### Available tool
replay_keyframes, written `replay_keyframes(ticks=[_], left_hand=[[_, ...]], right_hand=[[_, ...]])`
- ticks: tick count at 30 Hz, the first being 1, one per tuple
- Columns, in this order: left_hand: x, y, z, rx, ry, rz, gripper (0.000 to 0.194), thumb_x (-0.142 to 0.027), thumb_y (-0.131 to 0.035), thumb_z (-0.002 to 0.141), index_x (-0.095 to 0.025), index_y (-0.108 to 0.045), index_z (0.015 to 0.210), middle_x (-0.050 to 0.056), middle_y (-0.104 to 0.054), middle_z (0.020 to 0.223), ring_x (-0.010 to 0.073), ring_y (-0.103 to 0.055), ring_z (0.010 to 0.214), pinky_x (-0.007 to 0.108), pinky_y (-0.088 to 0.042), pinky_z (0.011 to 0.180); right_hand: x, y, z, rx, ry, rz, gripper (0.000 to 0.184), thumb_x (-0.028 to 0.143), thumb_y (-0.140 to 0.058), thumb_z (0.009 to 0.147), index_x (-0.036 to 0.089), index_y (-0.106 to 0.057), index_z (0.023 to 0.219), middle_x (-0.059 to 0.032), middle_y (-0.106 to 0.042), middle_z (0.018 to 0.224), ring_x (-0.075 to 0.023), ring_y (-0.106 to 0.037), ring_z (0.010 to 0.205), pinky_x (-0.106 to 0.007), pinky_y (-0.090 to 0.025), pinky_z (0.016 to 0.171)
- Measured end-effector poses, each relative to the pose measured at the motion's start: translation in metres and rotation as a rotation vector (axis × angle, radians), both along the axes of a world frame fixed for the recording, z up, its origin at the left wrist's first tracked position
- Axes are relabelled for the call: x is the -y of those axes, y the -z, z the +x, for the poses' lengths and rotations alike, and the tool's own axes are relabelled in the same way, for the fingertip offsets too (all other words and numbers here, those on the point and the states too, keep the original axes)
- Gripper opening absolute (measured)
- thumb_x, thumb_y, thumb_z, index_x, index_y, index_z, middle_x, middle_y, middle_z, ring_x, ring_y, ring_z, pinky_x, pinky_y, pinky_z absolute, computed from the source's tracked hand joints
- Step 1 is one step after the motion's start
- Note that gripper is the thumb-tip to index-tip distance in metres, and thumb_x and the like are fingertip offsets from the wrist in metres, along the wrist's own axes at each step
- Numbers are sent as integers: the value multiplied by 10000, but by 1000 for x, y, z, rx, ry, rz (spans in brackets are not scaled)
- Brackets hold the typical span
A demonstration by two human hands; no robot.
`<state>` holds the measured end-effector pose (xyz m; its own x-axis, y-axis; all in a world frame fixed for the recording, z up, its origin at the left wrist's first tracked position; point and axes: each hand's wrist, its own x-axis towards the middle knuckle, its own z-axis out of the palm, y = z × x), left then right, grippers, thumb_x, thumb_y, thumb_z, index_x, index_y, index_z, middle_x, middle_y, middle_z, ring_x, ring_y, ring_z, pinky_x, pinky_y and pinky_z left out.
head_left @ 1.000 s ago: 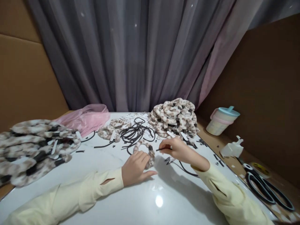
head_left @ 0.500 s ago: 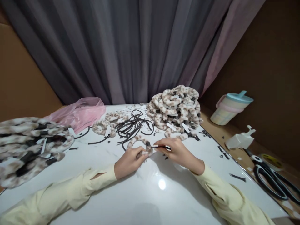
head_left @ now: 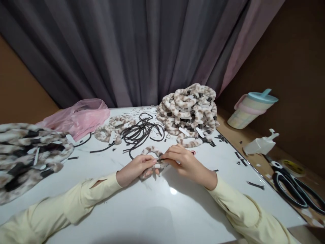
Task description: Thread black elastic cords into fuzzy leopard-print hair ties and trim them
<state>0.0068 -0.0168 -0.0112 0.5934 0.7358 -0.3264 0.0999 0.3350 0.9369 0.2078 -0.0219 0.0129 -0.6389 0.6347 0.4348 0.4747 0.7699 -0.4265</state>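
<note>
Mottled plush ring point(head_left: 152, 148) — 6 o'clock of view | left hand point(head_left: 135, 170), ring's 8 o'clock: clamped on ring | right hand point(head_left: 183, 162), 3 o'clock: pinching black cord point(head_left: 161, 159) | cord tangle point(head_left: 141, 131) — 11 o'clock

A single view, worn at the head, looks forward and down from above the near side of the desk point(head_left: 142, 210). The desk fills most of the lower field; the curtain point(head_left: 137, 51), farther off, the upper. Sleeves point(head_left: 76, 200) enter lower left and right. The hands point(head_left: 188, 165) are at close range, below frame centre.
</note>
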Motion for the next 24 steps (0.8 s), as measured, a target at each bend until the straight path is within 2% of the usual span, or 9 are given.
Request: replay_keyframes(ticks=[4, 8, 10, 14, 19, 24], left_hand=[[3, 4, 1, -51, 24, 132, 406, -487, -471, 843, -112, -572, 723, -59, -380, 464, 50, -292, 404, 221, -196, 438], [7, 9, 2, -23, -16, 165, 369, -527, -484, 816, -163, -488, 876, -78, -388, 531, 54, -316, 427, 207, -208, 436], [8, 9, 3, -1, -41, 151, 378, -531, -484, 809, -180, -451, 946, -85, -382, 550, 56, -316, 427, 203, -203, 429], [7, 5, 4, 30, -41, 105, 334, -479, -495, 804, -182, -429, 943, -69, -430, 588, 53, -306, 425, 211, -190, 430], [6, 4, 2, 44, -12, 170, 308, -444, -514, 823, -172, -449, 953, -75, -371, 588, 62, -287, 463, 218, -205, 449], [8, 7, 2, 8, -55, 283, 269, -435, -489, 854, -170, -442, 858, -35, -488, 640, 73, -360, 515, 216, -241, 471]], right_hand=[[4, -2, -6, -54, 110, -206, 134, 239, -563, 852, 141, -596, 938, -32, -572, 760, -135, -526, 683, -234, -401, 610], [5, 6, -11, -37, 129, -252, 256, 326, -716, 719, 140, -606, 857, -28, -529, 784, -141, -529, 695, -235, -418, 615], [5, 12, -14, -50, 103, -234, 199, 270, -700, 740, 145, -604, 862, -51, -524, 865, -145, -536, 735, -242, -433, 646], [7, 20, -19, -103, 93, -166, 76, 107, -559, 820, 157, -567, 877, -79, -522, 949, -150, -525, 770, -261, -435, 670], [7, 19, -18, -129, -14, -124, 89, 62, -551, 801, 150, -538, 810, -70, -559, 881, -160, -530, 791, -265, -412, 682], [7, 16, -13, -67, -98, 59, 240, -30, -398, 774, 154, -551, 763, -49, -616, 774, -144, -517, 688, -269, -354, 633]])
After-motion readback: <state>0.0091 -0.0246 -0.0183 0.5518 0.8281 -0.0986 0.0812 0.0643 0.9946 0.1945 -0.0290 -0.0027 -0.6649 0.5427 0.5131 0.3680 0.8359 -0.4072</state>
